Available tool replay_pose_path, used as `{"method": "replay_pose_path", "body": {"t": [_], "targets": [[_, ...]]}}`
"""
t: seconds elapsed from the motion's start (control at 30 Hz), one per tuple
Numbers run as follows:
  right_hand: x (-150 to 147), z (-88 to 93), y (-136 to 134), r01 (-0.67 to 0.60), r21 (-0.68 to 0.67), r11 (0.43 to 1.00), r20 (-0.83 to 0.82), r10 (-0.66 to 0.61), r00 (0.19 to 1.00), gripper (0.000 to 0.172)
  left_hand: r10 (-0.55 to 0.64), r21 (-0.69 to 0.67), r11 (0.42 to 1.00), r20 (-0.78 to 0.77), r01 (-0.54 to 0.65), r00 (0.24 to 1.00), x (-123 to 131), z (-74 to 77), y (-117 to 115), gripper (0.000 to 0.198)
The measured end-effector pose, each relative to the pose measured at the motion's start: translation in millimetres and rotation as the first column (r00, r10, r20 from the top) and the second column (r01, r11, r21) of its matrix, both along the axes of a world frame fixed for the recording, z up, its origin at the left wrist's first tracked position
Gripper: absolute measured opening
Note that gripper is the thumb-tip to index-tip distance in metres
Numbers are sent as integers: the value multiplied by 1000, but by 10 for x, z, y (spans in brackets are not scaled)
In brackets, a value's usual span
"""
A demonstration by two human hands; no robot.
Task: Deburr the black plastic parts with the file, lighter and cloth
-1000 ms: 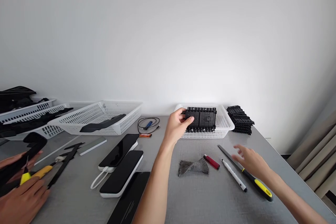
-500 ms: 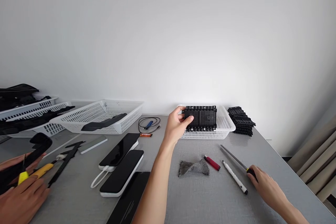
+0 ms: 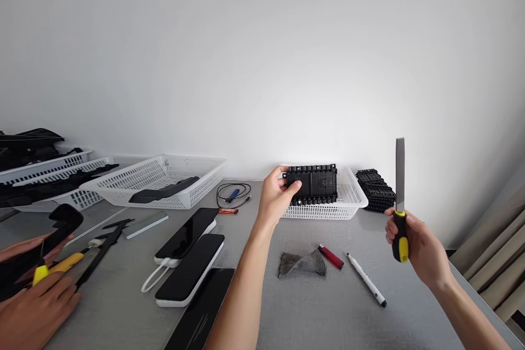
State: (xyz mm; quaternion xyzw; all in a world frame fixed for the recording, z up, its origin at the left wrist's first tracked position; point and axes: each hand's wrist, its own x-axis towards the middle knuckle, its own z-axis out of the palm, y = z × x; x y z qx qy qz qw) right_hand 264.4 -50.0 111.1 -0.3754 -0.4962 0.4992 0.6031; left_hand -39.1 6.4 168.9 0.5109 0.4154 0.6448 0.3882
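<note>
My left hand (image 3: pixel 276 194) is closed on a black ribbed plastic part (image 3: pixel 318 185), its thumb across the flat face. That part is held up in front of a white perforated basket (image 3: pixel 350 199). On the right, my right hand (image 3: pixel 424 246) grips a flat file (image 3: pixel 400 175) by its black and yellow handle, the blade pointing up. Below the hands lie a grey cloth scrap (image 3: pixel 302 264), a red lighter-like item (image 3: pixel 331 257) and a white marker (image 3: pixel 367 280). A stack of similar black parts (image 3: pixel 374 190) stands beside the basket.
At the left edge another person's hands (image 3: pixel 45 301) hold a black part and a yellow-handled tool (image 3: pixel 68 263). Near them are calipers (image 3: pixel 102 251), two phones with white undersides (image 3: pixel 191 270), a dark tablet-like slab (image 3: pixel 200 314), a coiled cable (image 3: pixel 233 194) and a white basket (image 3: pixel 200 191).
My right hand has lifted the file off the table and turned it upright. My left hand still holds the black part, which is tilted slightly differently.
</note>
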Motion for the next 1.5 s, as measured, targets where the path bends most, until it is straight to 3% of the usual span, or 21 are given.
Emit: {"method": "replay_pose_path", "body": {"t": [0.07, 0.17, 0.33, 0.47, 0.57, 0.67, 0.77, 0.9, 1.1, 1.33, 1.5], "targets": [[-205, 252, 133, -133, -52, 990, -138, 125, 983, 30, -14, 13, 1000, 8, 14, 1000, 23, -5, 0, 44], [-491, 530, 319, -286, -52, 957, -249, 265, 932, 46, -22, 27, 999, 8, 22, 1000, 50, -20, 2, 42], [-799, 690, 546, -280, 96, 955, -223, 295, 929, 70, -8, 20, 1000, 4, 8, 1000, 71, -31, 4, 44], [-866, 603, 642, -163, 186, 969, -89, 182, 979, 75, 31, -6, 1000, 11, -31, 999, 85, -38, 21, 45], [-843, 498, 696, 8, 236, 972, 147, -44, 988, 73, 51, -14, 999, -15, -51, 999, 90, -58, 47, 43], [-801, 427, 731, 191, 341, 920, 438, -336, 834, 67, 71, -9, 997, -56, -72, 996, 85, -81, 69, 44], [-803, 401, 742, 259, 443, 858, 601, -499, 625, 67, 79, -5, 997, -66, -80, 995, 82, -97, 77, 42], [-879, 396, 729, 281, 467, 838, 689, -544, 478, 69, 77, 29, 997, -88, -74, 993, 90, -108, 73, 41], [-956, 397, 692, 329, 502, 800, 719, -597, 356, 69, 48, 62, 997, -122, -40, 991, 108, -152, 86, 41], [-1004, 393, 692, 337, 531, 778, 713, -624, 319, 67, 91, 50, 995, -79, -88, 993, 144, -194, 103, 44], [-1021, 377, 722, 358, 503, 787, 717, -611, 336, 70, 87, 32, 996, -64, -85, 994, 162, -172, 78, 45]]}}
